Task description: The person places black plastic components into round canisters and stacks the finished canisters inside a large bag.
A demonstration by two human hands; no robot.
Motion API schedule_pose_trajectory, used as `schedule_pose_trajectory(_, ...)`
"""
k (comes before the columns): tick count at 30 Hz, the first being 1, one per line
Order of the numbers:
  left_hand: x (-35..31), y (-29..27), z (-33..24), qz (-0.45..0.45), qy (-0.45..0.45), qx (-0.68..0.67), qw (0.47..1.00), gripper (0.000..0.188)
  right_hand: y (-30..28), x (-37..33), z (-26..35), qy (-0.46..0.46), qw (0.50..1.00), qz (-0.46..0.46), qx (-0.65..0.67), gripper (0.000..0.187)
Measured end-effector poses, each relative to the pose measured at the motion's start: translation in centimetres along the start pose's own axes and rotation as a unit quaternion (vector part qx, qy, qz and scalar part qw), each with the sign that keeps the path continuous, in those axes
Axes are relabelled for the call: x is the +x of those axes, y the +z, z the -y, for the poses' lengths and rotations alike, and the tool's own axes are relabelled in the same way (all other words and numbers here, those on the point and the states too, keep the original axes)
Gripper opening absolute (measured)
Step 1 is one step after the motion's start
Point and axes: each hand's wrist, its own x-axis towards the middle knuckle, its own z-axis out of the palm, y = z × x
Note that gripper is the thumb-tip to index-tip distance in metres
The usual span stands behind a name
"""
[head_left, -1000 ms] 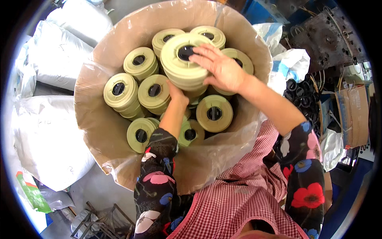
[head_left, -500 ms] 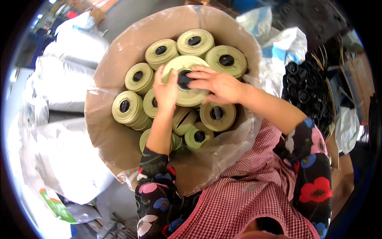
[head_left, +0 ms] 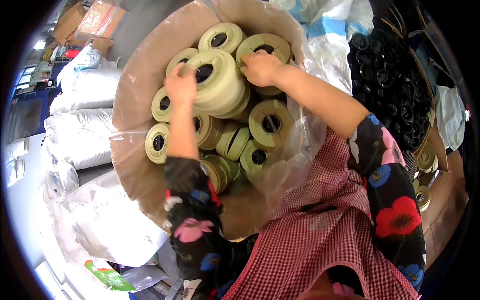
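Several pale yellow-green round spool-like parts with black centres stand in stacks inside a big brown drum [head_left: 131,107] lined with clear plastic. The tallest stack, topped by a yellow-green spool [head_left: 220,82], rises in the middle. Blurred by motion, my left hand [head_left: 181,85] is at the left side of this stack, fingers apart and holding nothing I can see. My right hand [head_left: 262,68] is closed over the near rim of the back-right spool [head_left: 277,44], fingers by its black centre. Part of that spool is hidden under the hand.
White stuffed sacks [head_left: 82,135] are piled left of the drum. To its right, black ring-shaped parts [head_left: 385,77] fill a box, with white and blue plastic sacking [head_left: 325,30] beside it. Cardboard boxes [head_left: 100,20] stand at the far left.
Both hands have left the top face of the middle spool, which now sits on the central stack. My left hand moved left; my right hand moved to the back-right spool. The view has shifted.
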Motion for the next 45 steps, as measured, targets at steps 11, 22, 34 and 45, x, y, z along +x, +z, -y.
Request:
schedule_pose_trajectory(11, -8.6, -1.7, 2.1, -0.019, 0.249, 0.134, 0.959, 0.060, 0.5, -1.7, -0.2, -0.080, 0.989, 0.048, -0.115, 0.085)
schedule_pose_trajectory(22, -1.0, -3.8, 6.5, 0.313, -0.201, -0.498, 0.784, 0.057, 2.2, -4.3, 1.8, -0.179, 0.967, 0.019, -0.183, 0.087)
schedule_pose_trajectory(34, 3.7, 0.5, 9.8, 0.466, -0.284, -0.545, 0.637, 0.060, 1.5, -3.7, 2.5, -0.434, 0.869, -0.236, -0.005, 0.075)
schedule_pose_trajectory(45, 3.5, 2.9, 10.8, 0.329, -0.261, -0.552, 0.721, 0.067, 0.7, 2.0, 4.1, -0.225, 0.963, -0.142, -0.048, 0.066)
